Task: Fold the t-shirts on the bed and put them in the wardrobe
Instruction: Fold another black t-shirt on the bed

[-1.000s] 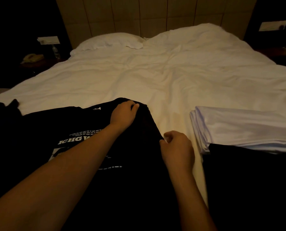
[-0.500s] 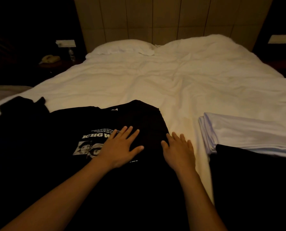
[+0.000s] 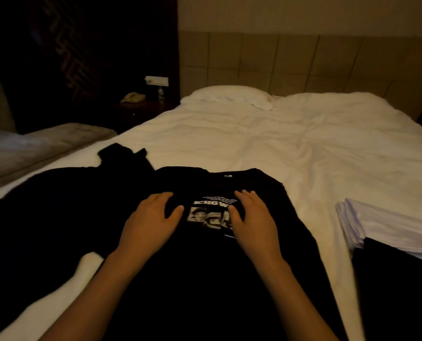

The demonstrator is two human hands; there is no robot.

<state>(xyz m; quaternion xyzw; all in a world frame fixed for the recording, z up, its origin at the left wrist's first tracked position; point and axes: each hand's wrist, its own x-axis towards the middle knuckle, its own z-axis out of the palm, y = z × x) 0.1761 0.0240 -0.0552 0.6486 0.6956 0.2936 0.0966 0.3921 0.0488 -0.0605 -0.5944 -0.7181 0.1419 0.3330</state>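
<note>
Nearest the camera, two bare forearms reach forward over a black cotton t-shirt with a white printed graphic (image 3: 229, 267), which lies face up and flat on the wide bed with a rumpled white duvet (image 3: 266, 134). The shirt's long axis runs straight away from the person, hem near and collar far, so both hands sit on the chest with the neckline just beyond the fingertips. The left hand (image 3: 151, 217) and the right hand (image 3: 253, 217) rest palm down with fingers extended and slightly spread, flanking the print, about equally close to it; they press the cloth and pinch nothing. My reading is that they are smoothing the fabric ahead of a fold, and a fold would likely bring one side or the collar end over, so the lie of the sleeves matters; the left sleeve merges with a dark crumpled garment (image 3: 57, 193) beside it, and I cannot tell where one ends. At the right edge lies a folded stack of white cloth (image 3: 389, 222) with a folded black piece (image 3: 397, 279) overlapping its near end. Farther off, a soft white pillow (image 3: 229, 96) rests against a padded beige headboard (image 3: 303, 62).
</note>
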